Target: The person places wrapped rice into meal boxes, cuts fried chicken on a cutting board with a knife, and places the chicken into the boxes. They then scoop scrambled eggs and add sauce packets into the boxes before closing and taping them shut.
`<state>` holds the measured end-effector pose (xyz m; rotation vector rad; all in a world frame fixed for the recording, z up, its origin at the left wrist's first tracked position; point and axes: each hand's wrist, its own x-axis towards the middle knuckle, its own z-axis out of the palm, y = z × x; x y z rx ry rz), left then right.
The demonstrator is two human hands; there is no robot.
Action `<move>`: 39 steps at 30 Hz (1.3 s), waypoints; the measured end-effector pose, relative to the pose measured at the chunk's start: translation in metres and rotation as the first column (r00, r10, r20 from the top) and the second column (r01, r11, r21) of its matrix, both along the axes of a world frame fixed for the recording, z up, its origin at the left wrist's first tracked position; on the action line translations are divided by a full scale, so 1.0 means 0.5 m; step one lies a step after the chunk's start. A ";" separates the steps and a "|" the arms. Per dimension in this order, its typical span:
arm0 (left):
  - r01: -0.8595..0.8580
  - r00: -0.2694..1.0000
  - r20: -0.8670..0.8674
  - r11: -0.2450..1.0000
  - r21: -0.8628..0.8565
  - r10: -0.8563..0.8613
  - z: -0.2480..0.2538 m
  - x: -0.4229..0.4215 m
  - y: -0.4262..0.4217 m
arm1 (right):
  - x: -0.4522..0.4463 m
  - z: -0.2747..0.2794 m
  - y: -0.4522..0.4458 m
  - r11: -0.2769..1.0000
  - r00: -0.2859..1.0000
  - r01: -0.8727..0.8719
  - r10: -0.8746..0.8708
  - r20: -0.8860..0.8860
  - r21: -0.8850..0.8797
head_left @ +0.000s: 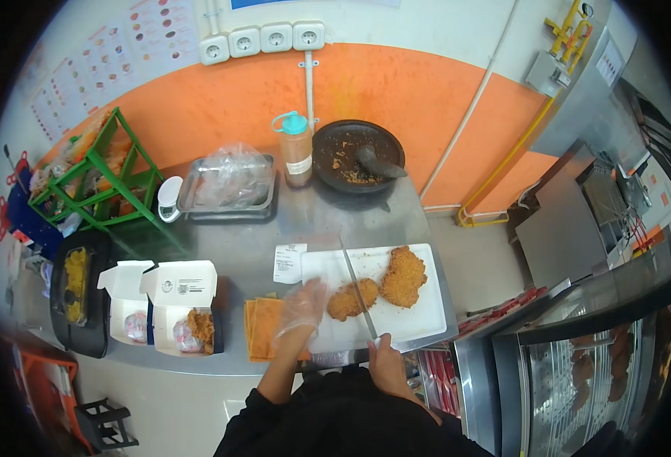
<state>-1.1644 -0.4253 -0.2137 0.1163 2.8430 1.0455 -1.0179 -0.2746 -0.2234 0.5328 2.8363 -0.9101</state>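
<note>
My right hand point(385, 364) is closed around the white handle of a long knife point(357, 289). Its blade lies across the smaller piece of fried chicken point(343, 300) on a white cutting board point(423, 324). A larger breaded piece of fried chicken point(404, 277) rests to the right, close beside the smaller one. My left hand point(303, 306), in a clear plastic glove, is over the board's left edge with its fingers stretched out, just left of the smaller piece. Under and beside that wrist lie orange-brown paper sheets point(261, 329). A printed receipt point(289, 263) lies beyond my left hand.
Two open white boxes point(175, 308) hold wrapped bundles, one also fried chicken. Behind are a green rack point(95, 164), a lidded metal tray point(229, 186), a squeeze bottle point(296, 152) and a stone mortar with pestle point(358, 156). A glass display cabinet point(594, 381) stands at right.
</note>
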 end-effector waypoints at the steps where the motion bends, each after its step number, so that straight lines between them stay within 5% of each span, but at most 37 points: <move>1: 0.002 1.000 0.008 1.000 -0.001 -0.002 0.005 -0.008 -0.002 | -0.002 0.007 -0.004 1.000 1.000 0.012 -0.012 -0.007 -0.009; 4: -0.011 0.997 -0.073 1.000 0.007 0.011 0.020 -0.068 0.010 | -0.015 0.005 -0.013 0.997 0.995 0.032 -0.026 0.095 -0.070; 5: 0.101 0.969 -0.229 0.994 0.050 -0.088 0.006 -0.096 0.025 | -0.020 0.006 -0.019 0.997 0.994 0.038 -0.031 0.101 -0.071; 8: 0.456 0.666 -0.644 0.889 -0.049 -0.377 -0.019 -0.175 0.096 | -0.031 0.013 -0.032 0.996 0.977 0.068 -0.056 0.204 -0.057; 9: 0.456 0.670 -0.639 0.889 -0.046 -0.377 -0.031 -0.199 0.118 | -0.036 0.014 -0.032 0.997 0.972 0.062 -0.051 0.230 -0.042; 11: 0.651 0.595 -0.275 0.654 -0.387 -0.755 -0.066 -0.237 0.150 | -0.046 0.008 -0.032 0.998 0.961 0.056 -0.047 0.271 -0.027; 18: 0.729 0.588 -0.210 0.624 -0.283 -0.781 -0.123 -0.265 0.161 | -0.054 -0.015 -0.038 0.996 0.949 0.092 -0.089 0.302 0.003; 23: 0.568 0.516 -0.465 0.694 -0.443 -0.719 -0.030 -0.267 0.177 | -0.069 0.061 -0.030 0.992 0.959 0.124 -0.117 0.258 -0.010; 30: 0.686 0.610 -0.289 0.674 -0.274 -0.738 -0.144 -0.272 0.196 | -0.059 -0.047 -0.006 0.992 0.971 0.125 -0.122 0.206 0.001; 36: 0.712 0.601 -0.259 0.654 -0.255 -0.756 -0.112 -0.300 0.205 | -0.089 -0.012 0.012 0.997 0.988 0.076 -0.073 0.138 -0.014; 39: 0.563 0.537 -0.478 0.717 -0.411 -0.695 -0.059 -0.309 0.205 | -0.108 0.050 0.013 0.996 0.981 0.084 -0.075 0.178 -0.043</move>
